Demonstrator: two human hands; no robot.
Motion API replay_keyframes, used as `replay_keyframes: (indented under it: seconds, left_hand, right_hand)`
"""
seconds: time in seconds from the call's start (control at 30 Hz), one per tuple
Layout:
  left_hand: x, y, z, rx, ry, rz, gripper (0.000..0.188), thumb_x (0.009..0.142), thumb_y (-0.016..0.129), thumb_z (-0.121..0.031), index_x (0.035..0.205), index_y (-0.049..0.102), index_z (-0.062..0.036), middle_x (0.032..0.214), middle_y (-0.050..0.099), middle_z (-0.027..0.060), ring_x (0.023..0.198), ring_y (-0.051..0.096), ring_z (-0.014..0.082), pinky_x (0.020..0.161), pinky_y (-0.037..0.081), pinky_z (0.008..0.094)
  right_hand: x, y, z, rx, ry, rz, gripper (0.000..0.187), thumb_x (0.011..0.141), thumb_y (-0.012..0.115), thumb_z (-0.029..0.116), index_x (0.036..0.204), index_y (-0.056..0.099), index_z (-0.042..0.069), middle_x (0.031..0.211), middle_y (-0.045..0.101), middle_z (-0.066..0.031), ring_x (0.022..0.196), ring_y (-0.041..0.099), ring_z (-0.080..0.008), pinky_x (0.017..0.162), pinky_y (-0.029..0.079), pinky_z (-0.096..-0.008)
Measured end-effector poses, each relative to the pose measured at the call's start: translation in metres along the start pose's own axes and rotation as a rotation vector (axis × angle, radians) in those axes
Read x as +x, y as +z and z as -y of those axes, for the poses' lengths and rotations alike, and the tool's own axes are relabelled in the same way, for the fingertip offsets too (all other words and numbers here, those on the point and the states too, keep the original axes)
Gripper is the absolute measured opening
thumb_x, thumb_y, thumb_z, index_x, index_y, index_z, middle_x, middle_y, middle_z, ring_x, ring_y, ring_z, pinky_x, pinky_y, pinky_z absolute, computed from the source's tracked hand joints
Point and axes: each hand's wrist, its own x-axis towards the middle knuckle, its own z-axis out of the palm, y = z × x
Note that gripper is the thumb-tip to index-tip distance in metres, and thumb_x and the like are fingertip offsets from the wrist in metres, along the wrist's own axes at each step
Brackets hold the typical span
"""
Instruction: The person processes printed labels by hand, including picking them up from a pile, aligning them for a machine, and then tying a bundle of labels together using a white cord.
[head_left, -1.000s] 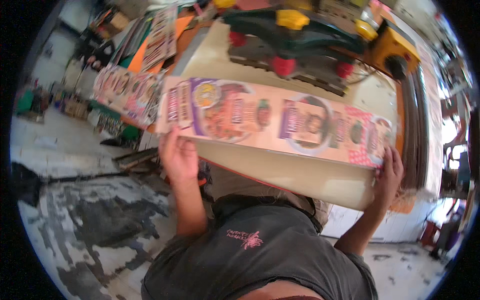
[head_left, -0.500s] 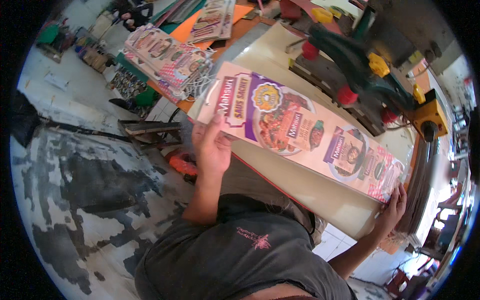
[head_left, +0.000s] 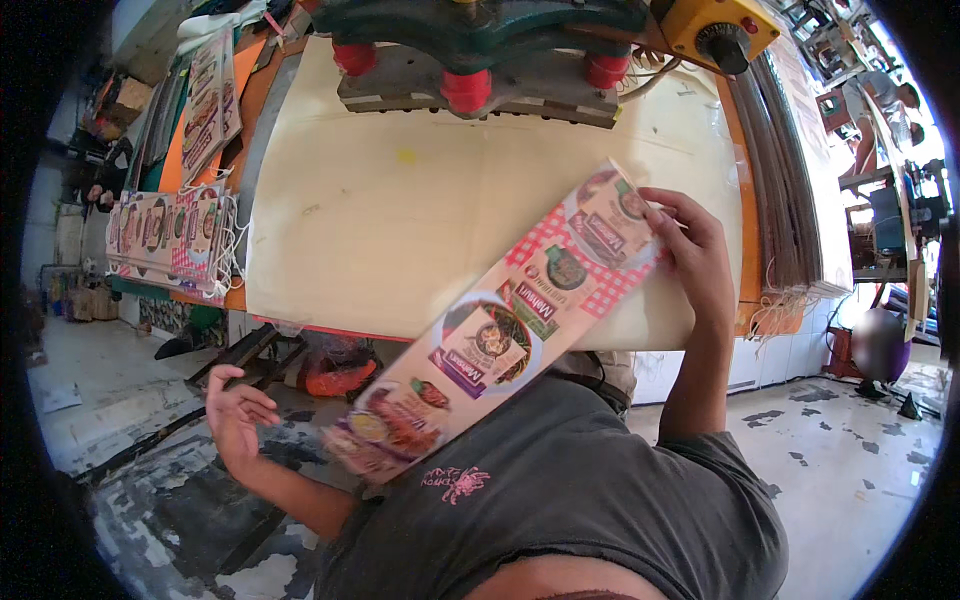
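My right hand [head_left: 700, 245] grips the upper right end of a long printed cardboard panel [head_left: 575, 350], thumb on its face. The panel is pale pink, with food pictures and a red checked band. It slants down to the left across the table's front edge, and its blurred lower end hangs in front of my shirt. My left hand [head_left: 238, 418] is off to the left of that lower end, fingers apart and slightly curled, touching nothing.
A cream-topped table [head_left: 380, 230] lies ahead. Over its far side stands a dark green machine [head_left: 500, 25] with red cylinders and a yellow knob box [head_left: 715, 35]. Similar panels with white strings [head_left: 165, 235] are stacked left. A tall stack of boards [head_left: 785, 170] stands right.
My left hand has let go of the panel and moved away left. My right hand has swung the panel round, so it slopes the other way. The view has turned toward the machine.
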Motion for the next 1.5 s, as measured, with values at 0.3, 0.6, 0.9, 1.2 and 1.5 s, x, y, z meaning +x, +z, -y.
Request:
replay_keyframes:
  seconds: [0.3,0.6,0.9,1.2,1.5]
  left_hand:
    - [0.043,0.145,-0.057,0.837,0.395,0.260,0.036,0.089,0.068,-0.001,0.124,0.064,-0.0008,0.113,0.071,0.0136,0.107,0.068,0.0255,0.089,0.053,0.0333]
    - [0.164,0.263,-0.002,1.335,0.838,0.480,0.067,0.099,0.055,-0.037,0.156,0.034,-0.0102,0.162,0.034,0.0097,0.150,0.031,0.0333,0.121,0.024,0.0560]
    - [0.198,0.269,0.021,1.353,0.882,0.246,0.058,0.101,0.055,-0.037,0.149,0.046,-0.0071,0.156,0.044,0.0110,0.145,0.040,0.0267,0.118,0.032,0.0539]
    - [0.206,0.268,0.025,1.094,0.868,0.233,0.045,0.101,0.058,-0.024,0.143,0.055,-0.0090,0.151,0.050,0.0140,0.140,0.046,0.0316,0.117,0.036,0.0410]
    - [0.196,0.273,0.031,1.103,0.889,0.127,0.044,0.099,0.058,-0.022,0.139,0.057,-0.0040,0.146,0.054,0.0161,0.139,0.047,0.0314,0.116,0.037,0.0470]
  right_hand:
    - [0.025,0.057,0.018,-0.203,-0.185,0.066,0.019,0.095,0.065,0.011,0.108,0.068,-0.004,0.086,0.070,-0.0187,0.068,0.066,-0.0204,0.066,0.053,-0.0339]
    - [0.061,0.093,0.016,-0.198,-0.504,0.164,0.024,0.088,0.071,0.009,0.109,0.064,0.000,0.093,0.064,-0.0205,0.079,0.067,-0.0334,0.071,0.054,-0.0404]
    - [0.043,0.099,0.009,-0.820,-0.968,0.203,0.037,0.091,0.068,0.018,0.125,0.063,0.004,0.127,0.064,-0.0125,0.121,0.056,-0.0323,0.102,0.047,-0.0457]
    - [0.062,0.107,-0.008,-0.908,-1.078,0.148,0.048,0.101,0.055,0.025,0.143,0.050,0.002,0.146,0.053,-0.0184,0.136,0.050,-0.0336,0.114,0.039,-0.0471]
    - [0.066,0.112,-0.005,-0.911,-1.073,0.149,0.049,0.103,0.051,0.024,0.147,0.045,0.003,0.149,0.050,-0.0186,0.140,0.045,-0.0340,0.115,0.037,-0.0508]
